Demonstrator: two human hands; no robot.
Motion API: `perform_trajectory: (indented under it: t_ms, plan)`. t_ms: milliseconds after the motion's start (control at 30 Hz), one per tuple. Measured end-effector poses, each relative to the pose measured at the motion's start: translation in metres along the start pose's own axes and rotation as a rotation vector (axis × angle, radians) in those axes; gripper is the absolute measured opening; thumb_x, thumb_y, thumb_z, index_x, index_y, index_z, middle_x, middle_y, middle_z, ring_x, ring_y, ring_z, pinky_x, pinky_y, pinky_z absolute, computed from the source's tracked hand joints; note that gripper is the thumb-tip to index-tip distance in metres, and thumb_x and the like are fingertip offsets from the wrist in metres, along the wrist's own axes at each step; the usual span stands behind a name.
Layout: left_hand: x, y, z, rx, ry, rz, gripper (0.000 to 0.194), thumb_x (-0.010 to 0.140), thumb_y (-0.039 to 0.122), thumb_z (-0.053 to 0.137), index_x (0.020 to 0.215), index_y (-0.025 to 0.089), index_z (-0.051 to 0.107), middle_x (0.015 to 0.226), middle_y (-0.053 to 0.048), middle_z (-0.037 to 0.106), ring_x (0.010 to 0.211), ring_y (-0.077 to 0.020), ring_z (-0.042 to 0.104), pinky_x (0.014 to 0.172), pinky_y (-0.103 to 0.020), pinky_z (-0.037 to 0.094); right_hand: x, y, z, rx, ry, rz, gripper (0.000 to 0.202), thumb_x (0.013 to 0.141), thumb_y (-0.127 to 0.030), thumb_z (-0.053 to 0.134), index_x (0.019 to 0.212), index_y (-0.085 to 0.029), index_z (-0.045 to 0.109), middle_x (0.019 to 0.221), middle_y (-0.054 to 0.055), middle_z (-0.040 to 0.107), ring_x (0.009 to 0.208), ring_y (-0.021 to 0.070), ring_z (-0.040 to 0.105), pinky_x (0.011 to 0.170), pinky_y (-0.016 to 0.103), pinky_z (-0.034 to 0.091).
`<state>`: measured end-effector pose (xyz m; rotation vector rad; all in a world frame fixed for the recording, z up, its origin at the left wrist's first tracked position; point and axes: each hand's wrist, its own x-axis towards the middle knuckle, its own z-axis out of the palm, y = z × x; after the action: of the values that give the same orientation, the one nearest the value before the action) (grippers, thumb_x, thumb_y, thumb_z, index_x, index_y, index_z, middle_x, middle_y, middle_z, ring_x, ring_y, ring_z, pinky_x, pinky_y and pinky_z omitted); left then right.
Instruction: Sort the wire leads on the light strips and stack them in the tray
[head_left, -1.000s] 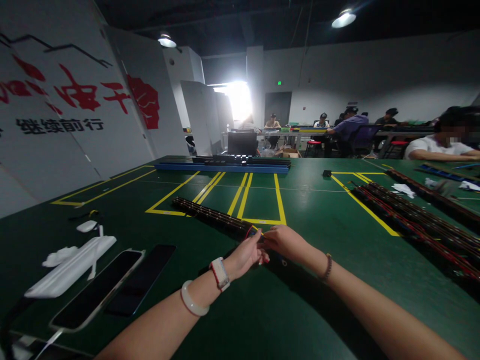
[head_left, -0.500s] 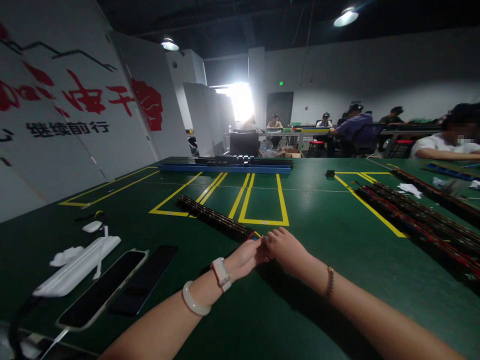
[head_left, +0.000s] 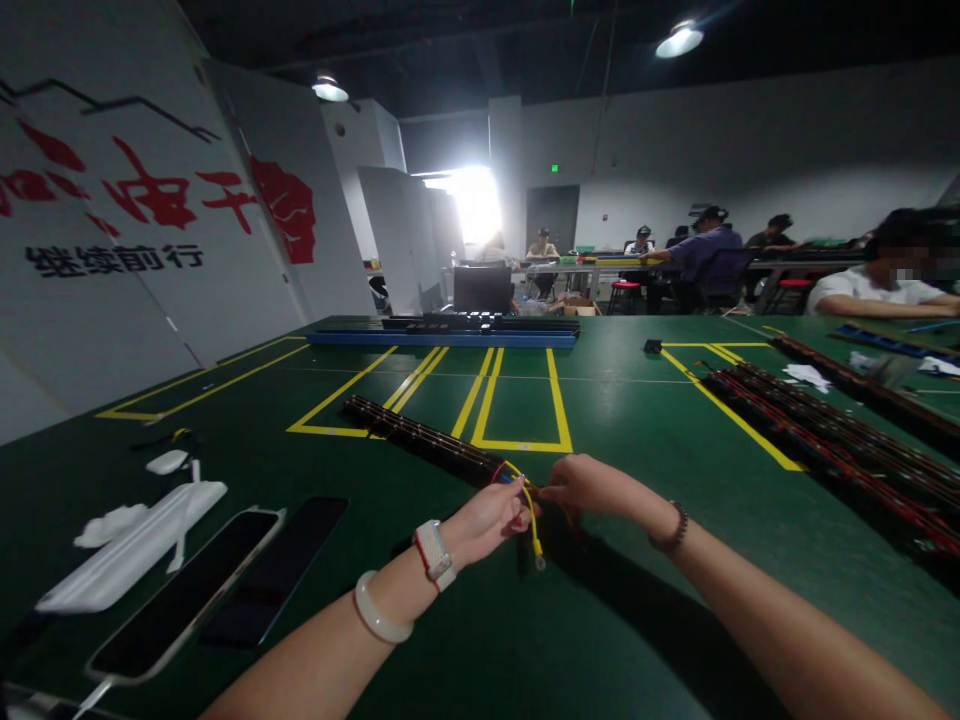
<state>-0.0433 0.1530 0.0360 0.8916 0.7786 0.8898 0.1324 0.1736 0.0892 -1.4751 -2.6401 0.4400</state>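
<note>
A long dark slatted strip (head_left: 424,436) lies slantwise on the green table, its near end at my hands. Coloured wires come out of that end. My left hand (head_left: 491,522) is closed in a pinch on the wires there. A yellow wire (head_left: 533,515) bends over its fingertips and hangs down to a metal ring terminal (head_left: 539,563). Just to the right, my right hand (head_left: 592,487) is closed, thumb and fingers together by the wire ends. Thin reddish wires show beneath it, but what it pinches is too blurred to tell.
Left are two phones (head_left: 191,585) (head_left: 279,570) and a white bar-shaped object (head_left: 135,550). Several wired strips (head_left: 832,430) lie at right. Blue and black rails (head_left: 442,338) lie at the far edge. Yellow tape (head_left: 525,446) marks the table. A person in white (head_left: 862,295) sits at right.
My right hand has moved slightly right, away from my left hand. The yellow wire with its ring terminal now hangs free in front of the left fingers. The view has shifted a little.
</note>
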Motion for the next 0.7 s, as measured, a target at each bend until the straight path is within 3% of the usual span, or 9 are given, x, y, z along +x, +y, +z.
perform_trajectory:
  t_ms: [67, 133, 267, 333, 533, 700]
  plan:
    - [0.000, -0.001, 0.000, 0.037, -0.007, 0.021, 0.027, 0.097, 0.027, 0.034, 0.084, 0.007, 0.049, 0.071, -0.006, 0.053, 0.050, -0.0044, 0.039, 0.048, -0.018, 0.025, 0.003, 0.006, -0.001, 0.041, -0.044, -0.009, 0.038, 0.089, -0.042, 0.049, 0.073, -0.011, 0.066, 0.062, 0.005, 0.061, 0.048, 0.0075, 0.045, 0.043, 0.020, 0.027]
    - [0.000, -0.001, -0.001, 0.042, -0.019, 0.035, 0.028, 0.096, 0.025, 0.035, 0.090, 0.005, 0.051, 0.074, -0.008, 0.054, 0.049, -0.0035, 0.037, 0.047, -0.017, 0.023, 0.006, 0.013, -0.002, -0.015, 0.004, 0.005, 0.034, 0.087, -0.039, 0.052, 0.073, -0.011, 0.066, 0.063, 0.005, 0.061, 0.049, 0.0081, 0.045, 0.043, 0.021, 0.026]
    - [0.002, -0.001, -0.005, 0.022, -0.046, 0.046, 0.028, 0.096, 0.026, 0.038, 0.095, 0.003, 0.054, 0.073, -0.006, 0.052, 0.047, -0.0019, 0.032, 0.044, -0.016, 0.021, 0.017, 0.031, 0.001, -0.166, 0.332, 0.110, 0.025, 0.084, -0.037, 0.059, 0.078, -0.014, 0.068, 0.073, 0.008, 0.064, 0.060, 0.0126, 0.055, 0.049, 0.023, 0.030]
    - [0.002, 0.000, -0.005, 0.009, -0.047, 0.045, 0.026, 0.096, 0.024, 0.038, 0.090, 0.004, 0.053, 0.069, -0.004, 0.051, 0.044, -0.0007, 0.029, 0.043, -0.015, 0.020, 0.026, 0.041, 0.006, -0.167, 0.421, 0.142, 0.027, 0.083, -0.040, 0.060, 0.080, -0.014, 0.067, 0.077, 0.008, 0.064, 0.063, 0.0137, 0.057, 0.052, 0.023, 0.032]
    - [0.001, 0.003, -0.002, 0.006, -0.034, 0.031, 0.024, 0.096, 0.019, 0.036, 0.084, 0.005, 0.052, 0.065, -0.003, 0.050, 0.040, 0.0006, 0.025, 0.040, -0.013, 0.017, 0.041, 0.051, 0.019, -0.243, 0.477, 0.155, 0.029, 0.088, -0.041, 0.055, 0.081, -0.014, 0.065, 0.080, 0.009, 0.064, 0.071, 0.0164, 0.058, 0.060, 0.024, 0.036]
    - [0.004, -0.002, -0.004, 0.043, -0.048, 0.072, 0.026, 0.095, 0.025, 0.039, 0.091, 0.005, 0.055, 0.075, -0.007, 0.056, 0.049, -0.0024, 0.040, 0.044, -0.014, 0.025, 0.026, 0.039, 0.004, -0.357, 0.494, 0.024, 0.030, 0.080, -0.037, 0.065, 0.099, -0.015, 0.066, 0.097, 0.012, 0.061, 0.090, 0.0239, 0.056, 0.077, 0.034, 0.041]
